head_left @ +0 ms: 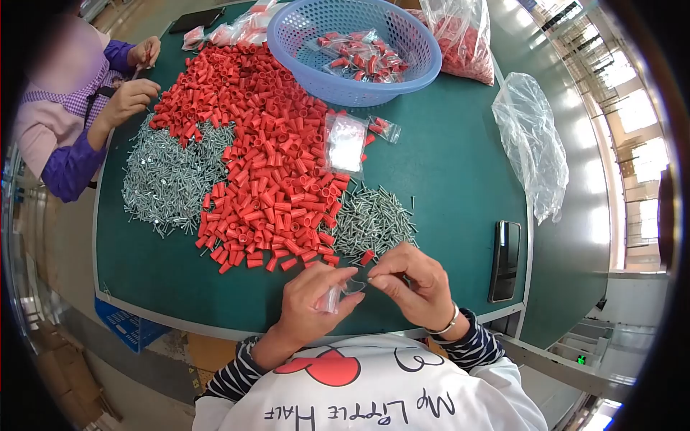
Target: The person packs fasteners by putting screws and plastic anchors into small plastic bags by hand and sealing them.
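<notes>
My left hand (307, 303) is closed around a small clear plastic bag (330, 299), its mouth bowed out toward the right. Just across from that mouth, my right hand (415, 284) pinches with thumb and forefinger; a tiny pale bit shows at the fingertips, too small to name. A pile of grey screws (375, 223) lies just beyond my hands, with one red plastic cap (367, 256) at its near edge. To its left spreads a large heap of red ribbed caps (269, 179). A stack of flat clear bags (346, 144) rests by the heap's right side.
A blue perforated basket (402, 87) holds several filled packets; one filled packet (384, 129) lies outside it. A second screw pile (169, 179) is at left, near a co-worker's hands (136, 93). A phone (505, 260), a crumpled plastic bag (532, 144) and a bag of red caps (463, 47) are right.
</notes>
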`<action>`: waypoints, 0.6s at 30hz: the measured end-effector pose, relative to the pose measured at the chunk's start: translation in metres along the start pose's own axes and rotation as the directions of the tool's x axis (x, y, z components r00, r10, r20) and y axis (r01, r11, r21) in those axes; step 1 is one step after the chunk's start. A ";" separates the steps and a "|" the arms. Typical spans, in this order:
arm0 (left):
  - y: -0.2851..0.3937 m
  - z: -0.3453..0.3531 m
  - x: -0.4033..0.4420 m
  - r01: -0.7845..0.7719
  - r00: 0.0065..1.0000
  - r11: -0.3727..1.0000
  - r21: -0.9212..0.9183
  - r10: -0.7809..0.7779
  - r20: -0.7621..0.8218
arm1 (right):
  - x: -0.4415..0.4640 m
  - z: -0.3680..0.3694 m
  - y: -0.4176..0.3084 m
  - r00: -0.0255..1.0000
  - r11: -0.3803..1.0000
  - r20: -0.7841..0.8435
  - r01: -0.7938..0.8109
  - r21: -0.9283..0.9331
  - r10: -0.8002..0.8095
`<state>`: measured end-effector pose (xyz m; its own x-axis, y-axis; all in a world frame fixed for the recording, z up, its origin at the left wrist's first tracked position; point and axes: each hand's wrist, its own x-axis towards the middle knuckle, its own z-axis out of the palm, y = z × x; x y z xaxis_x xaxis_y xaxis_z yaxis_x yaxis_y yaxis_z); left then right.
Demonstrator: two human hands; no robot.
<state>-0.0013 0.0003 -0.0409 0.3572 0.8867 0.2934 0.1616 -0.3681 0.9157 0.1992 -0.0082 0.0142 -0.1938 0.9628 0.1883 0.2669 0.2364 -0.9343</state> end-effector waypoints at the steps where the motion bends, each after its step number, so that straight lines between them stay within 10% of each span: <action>1: 0.000 0.001 0.001 -0.015 1.000 1.000 0.007 0.015 -0.005 | 0.001 0.004 0.001 0.999 0.999 0.008 0.053 -0.004 -0.053; 12: 0.000 0.001 0.001 -0.014 1.000 1.000 0.006 0.014 -0.014 | -0.022 -0.027 0.005 0.988 0.926 -0.013 -0.146 -0.348 0.151; 18: 0.000 0.002 0.001 -0.056 0.998 0.996 0.071 0.056 0.002 | -0.037 -0.040 0.028 0.987 0.796 0.144 0.031 -0.605 0.070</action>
<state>0.0004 0.0005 -0.0415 0.3680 0.8640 0.3436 0.2066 -0.4363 0.8758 0.2512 -0.0317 -0.0067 -0.3083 0.9482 0.0766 0.7771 0.2975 -0.5547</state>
